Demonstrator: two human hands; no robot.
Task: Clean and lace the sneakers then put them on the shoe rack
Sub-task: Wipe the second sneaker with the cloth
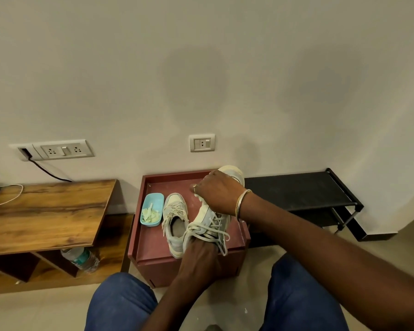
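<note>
Sneaker (207, 215), toe raised toward the wall, is held tilted above a red stand (158, 187). The left hand (200, 254) grips its heel end, fingers curled round the collar under the loose laces (215, 231). The right hand (216, 191) (a bangle on the wrist) lies over the forepart, fingers bent down against the upper; whether they pinch anything else I cannot tell. The other sneaker (176, 223) lies flat on the stand, just left of the first, beside a blue tub (156, 199) of pale scraps. A black rack (301, 189) stands right of the stand, against the wall.
</note>
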